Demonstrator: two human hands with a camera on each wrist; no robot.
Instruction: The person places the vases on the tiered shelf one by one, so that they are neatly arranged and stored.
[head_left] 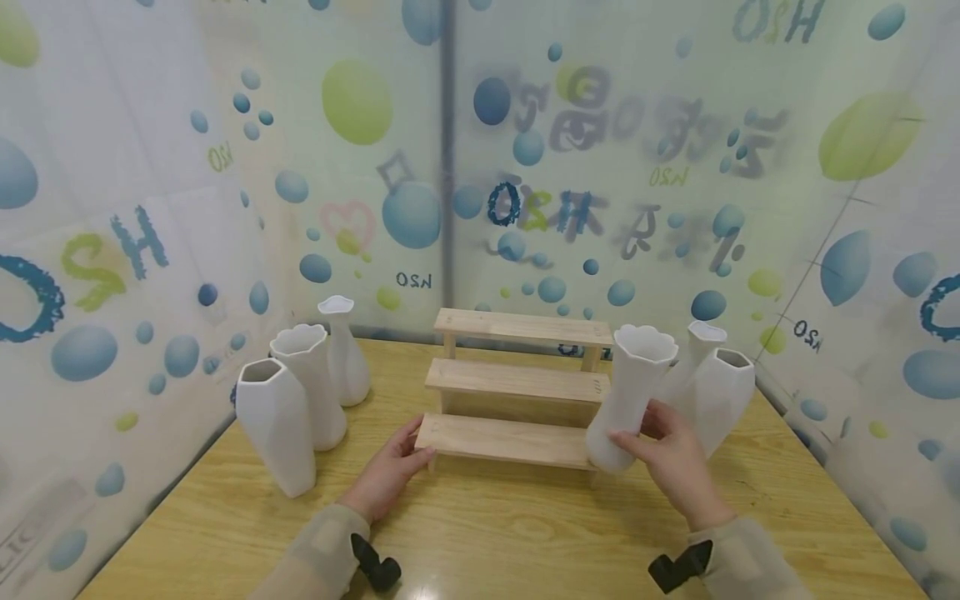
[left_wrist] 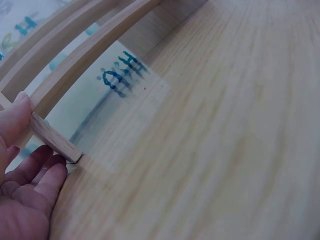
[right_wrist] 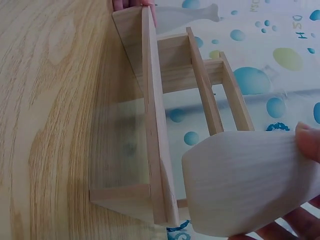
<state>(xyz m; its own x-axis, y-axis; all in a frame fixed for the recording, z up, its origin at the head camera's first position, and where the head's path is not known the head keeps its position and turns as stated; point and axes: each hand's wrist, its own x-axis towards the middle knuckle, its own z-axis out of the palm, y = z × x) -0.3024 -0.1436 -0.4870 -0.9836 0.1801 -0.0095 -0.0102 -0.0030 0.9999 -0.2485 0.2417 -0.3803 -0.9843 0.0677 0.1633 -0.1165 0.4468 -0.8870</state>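
Note:
A three-step wooden shelf (head_left: 517, 383) stands mid-table. My left hand (head_left: 401, 458) grips the left end of its bottom step; in the left wrist view the thumb lies on top of that step's end (left_wrist: 55, 140) with my left hand (left_wrist: 25, 170) curled beside it. My right hand (head_left: 654, 435) holds a white vase with a scalloped rim (head_left: 633, 392), tilted, its base over the bottom step's right end. The right wrist view has that vase (right_wrist: 250, 180) close to the shelf (right_wrist: 155, 130). Whether the vase touches the step is unclear.
Three white vases stand at the left: a faceted one (head_left: 276, 425), a scalloped one (head_left: 311, 383) and a narrow-necked one (head_left: 343, 350). Two more (head_left: 726, 392) (head_left: 703, 340) stand at the right. Printed screens wall in the wooden table (head_left: 525, 533).

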